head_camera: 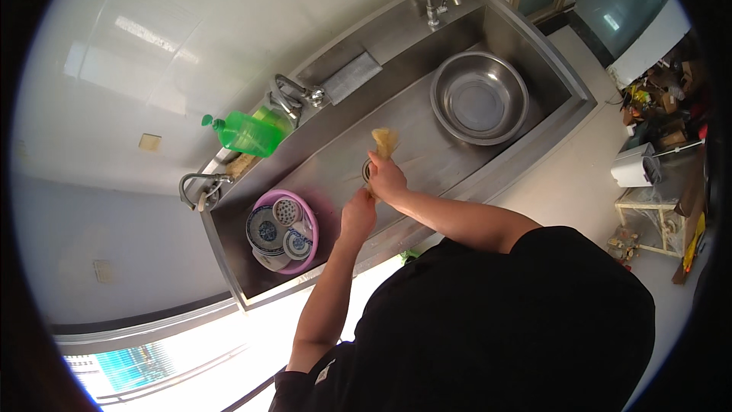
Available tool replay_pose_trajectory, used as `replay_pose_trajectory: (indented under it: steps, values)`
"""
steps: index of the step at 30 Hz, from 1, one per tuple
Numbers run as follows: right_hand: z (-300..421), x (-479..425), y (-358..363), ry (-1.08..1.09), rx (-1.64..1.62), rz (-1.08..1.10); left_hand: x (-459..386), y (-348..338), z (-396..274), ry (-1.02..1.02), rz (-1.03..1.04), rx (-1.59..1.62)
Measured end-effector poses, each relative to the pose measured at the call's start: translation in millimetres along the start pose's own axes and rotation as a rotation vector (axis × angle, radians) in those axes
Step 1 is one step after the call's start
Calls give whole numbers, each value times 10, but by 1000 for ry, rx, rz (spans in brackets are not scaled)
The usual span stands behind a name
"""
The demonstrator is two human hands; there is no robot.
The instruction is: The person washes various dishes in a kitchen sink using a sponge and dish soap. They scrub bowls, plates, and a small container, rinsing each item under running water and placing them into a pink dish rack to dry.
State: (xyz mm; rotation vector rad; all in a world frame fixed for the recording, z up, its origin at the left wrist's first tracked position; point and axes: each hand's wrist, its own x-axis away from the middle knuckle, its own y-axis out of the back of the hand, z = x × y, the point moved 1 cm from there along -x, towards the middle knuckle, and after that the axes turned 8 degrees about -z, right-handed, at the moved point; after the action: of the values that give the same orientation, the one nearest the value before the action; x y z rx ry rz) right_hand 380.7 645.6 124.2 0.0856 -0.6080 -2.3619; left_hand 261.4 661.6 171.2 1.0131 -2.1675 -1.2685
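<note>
Over the middle of a long stainless steel sink (337,154), my left hand (359,214) and my right hand (388,178) are both closed on one yellowish cloth (385,140). The cloth is bunched, and its loose end sticks out past my right hand. Part of a round drain (366,170) shows just beside my right hand. To the left in the sink, a pink plastic basin (313,229) holds several patterned bowls and plates, among them a blue-and-white plate (266,231). On the right sits a round stainless steel basin (479,97) with nothing seen in it.
Metal faucets (433,6) line the sink's back edge. A green pump bottle (249,133) and a grey rectangular pad (353,77) rest on the back ledge. Beyond the sink's right end, a white appliance (633,166) stands on a small table near piled clutter.
</note>
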Motion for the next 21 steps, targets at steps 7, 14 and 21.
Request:
replay_pose_trajectory:
  steps: [7, 14, 21]
  values:
    - [-460, -591, -413, -114, 76, -143, 276, 386, 96, 189, 120, -193]
    - [-361, -470, -195, -485, -546, -145, 241, 316, 689, 215, 33, -174]
    - [-224, 151, -189, -739, -792, -242, 108, 150, 853, 246, 117, -58]
